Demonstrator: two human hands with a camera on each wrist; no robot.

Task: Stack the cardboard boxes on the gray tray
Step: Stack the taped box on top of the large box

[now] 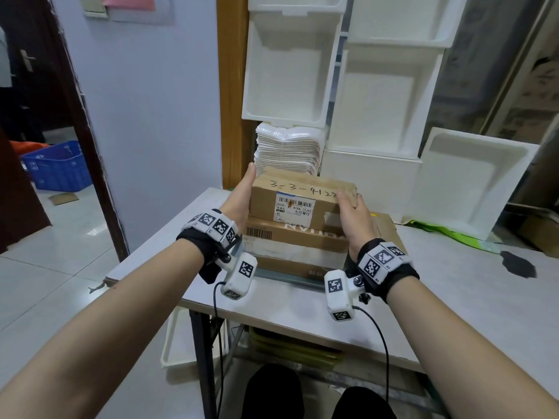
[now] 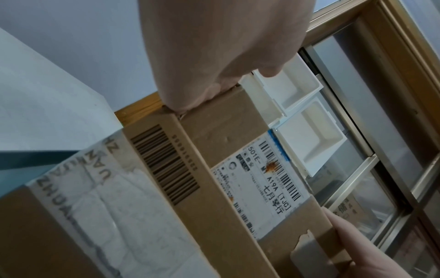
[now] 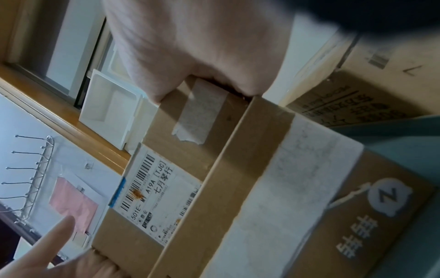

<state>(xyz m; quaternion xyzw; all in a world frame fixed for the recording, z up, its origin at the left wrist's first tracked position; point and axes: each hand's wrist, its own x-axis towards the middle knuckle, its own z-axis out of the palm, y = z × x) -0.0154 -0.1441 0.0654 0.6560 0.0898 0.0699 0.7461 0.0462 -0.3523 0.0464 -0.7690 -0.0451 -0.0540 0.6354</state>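
Observation:
A small cardboard box (image 1: 302,189) with a white shipping label and handwritten numbers lies on top of a larger taped cardboard box (image 1: 296,243). The larger box sits on the gray tray (image 1: 290,278) on the table. My left hand (image 1: 242,198) presses flat against the small box's left end, fingers straight. My right hand (image 1: 354,213) holds its right end, thumb over the front edge. The left wrist view shows my palm (image 2: 214,47) on the small box (image 2: 226,131). The right wrist view shows my right hand (image 3: 202,37) wrapping the box (image 3: 207,150).
White foam trays (image 1: 290,65) lean stacked against the window behind the table, beside a pile of white padded bags (image 1: 287,149). A flattened carton (image 1: 390,225) and a green bag (image 1: 447,234) lie to the right. A blue crate (image 1: 57,167) stands on the floor past the doorway.

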